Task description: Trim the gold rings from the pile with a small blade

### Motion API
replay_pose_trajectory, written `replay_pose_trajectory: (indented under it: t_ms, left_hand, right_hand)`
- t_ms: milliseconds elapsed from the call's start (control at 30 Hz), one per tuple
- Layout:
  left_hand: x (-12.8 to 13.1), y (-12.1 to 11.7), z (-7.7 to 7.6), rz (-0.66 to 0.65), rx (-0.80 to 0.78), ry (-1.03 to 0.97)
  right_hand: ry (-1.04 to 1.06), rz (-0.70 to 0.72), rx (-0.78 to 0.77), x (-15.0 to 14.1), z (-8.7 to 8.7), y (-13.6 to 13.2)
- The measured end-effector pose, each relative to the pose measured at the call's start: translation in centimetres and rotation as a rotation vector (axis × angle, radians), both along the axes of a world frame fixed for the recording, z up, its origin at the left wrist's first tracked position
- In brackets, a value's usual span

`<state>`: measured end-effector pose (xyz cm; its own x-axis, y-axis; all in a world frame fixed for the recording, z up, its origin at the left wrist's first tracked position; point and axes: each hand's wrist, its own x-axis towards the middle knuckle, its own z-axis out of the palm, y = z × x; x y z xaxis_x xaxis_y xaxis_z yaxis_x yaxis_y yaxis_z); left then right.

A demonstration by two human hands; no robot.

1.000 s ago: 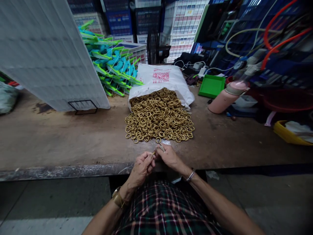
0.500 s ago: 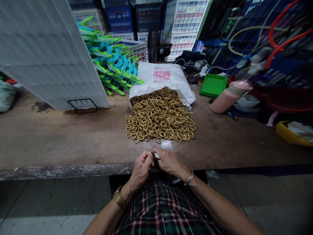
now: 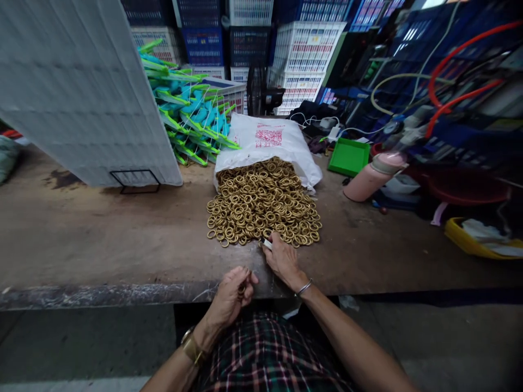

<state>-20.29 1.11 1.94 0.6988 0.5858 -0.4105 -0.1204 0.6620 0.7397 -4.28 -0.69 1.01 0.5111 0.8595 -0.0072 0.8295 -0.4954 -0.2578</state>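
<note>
A heap of gold-coloured rings (image 3: 261,204) spills from the mouth of a white bag (image 3: 241,130) with red print onto the worktable (image 3: 163,245). At the near edge of the heap, my right hand (image 3: 283,261) is closed on a small white-and-dark tool (image 3: 267,243); its exact kind is too small to tell. The tool's dark tip is beside the nearest rings. My left hand (image 3: 231,294) is over the table's front edge, fingers curled round at least one gold ring (image 3: 242,288). The palm is partly hidden.
A pale corrugated panel (image 3: 90,92) stands at left beside green-and-blue plastic pieces (image 3: 192,109). Right of the bag are a green tray (image 3: 349,156), a pink bottle (image 3: 368,179) and a yellow basin (image 3: 469,242). A black fan (image 3: 257,92) and stacked crates (image 3: 306,49) stand behind.
My hands were together near the table edge and are now apart. My right hand has moved forward to the heap with the tool; my left stays near the edge, turned to show a ring.
</note>
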Motion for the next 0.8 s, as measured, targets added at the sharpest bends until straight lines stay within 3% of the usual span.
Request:
replay_pose_trajectory:
  t_ms: [400,633,800]
  left_hand:
    - [-0.4,1.5,-0.5,0.106,-0.395,-0.140]
    - [-0.1,2.3,0.0,0.131,-0.314,-0.075]
    - [0.5,2.1,0.1,0.086,-0.084,0.042]
  right_hand:
    - [0.016,0.012,0.050,0.2,-0.2,0.2]
    - [0.115,0.159,0.173,0.7,-0.9,-0.9]
    - [0.262,0.285,0.267,-0.1,-0.3,-1.3]
